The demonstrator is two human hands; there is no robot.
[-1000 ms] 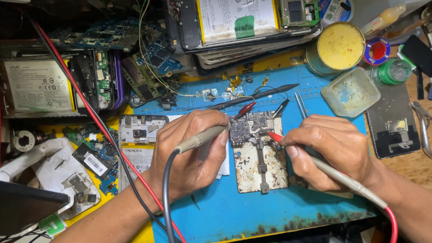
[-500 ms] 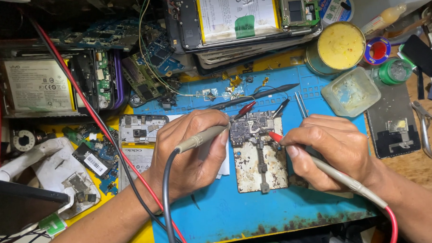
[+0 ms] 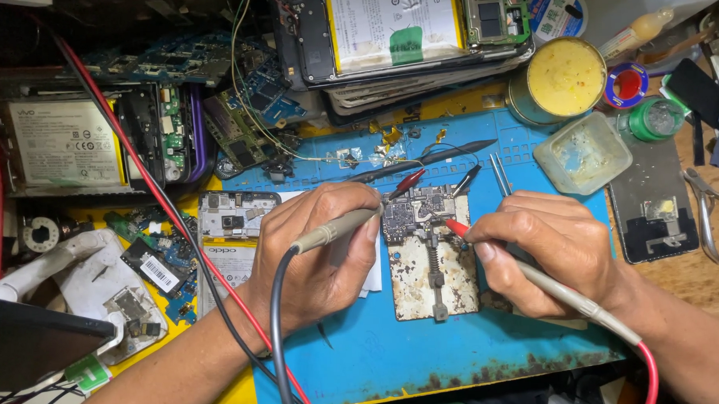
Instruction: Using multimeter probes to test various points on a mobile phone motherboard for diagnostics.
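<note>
Two hands: the left hand (image 3: 317, 255) and the right hand (image 3: 548, 255). Two probes, one per hand: a grey probe (image 3: 336, 229) and a red-tipped probe (image 3: 460, 228). One small board (image 3: 420, 212) clamped on one metal holder (image 3: 434, 283). One blue mat (image 3: 397, 352). One yellow tin (image 3: 564, 79) at upper right, one clear tray (image 3: 582, 154), one pair of tweezers (image 3: 500, 173).

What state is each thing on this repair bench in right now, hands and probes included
Left hand: gripping the grey probe, tip on the circuit board.
Right hand: gripping the red-tipped probe, tip on the board.
Circuit board: clamped in the worn metal holder.
Round tin: open, yellow paste showing.
Tweezers: lying unused on the blue mat.
Phones: opened, batteries exposed.
</note>
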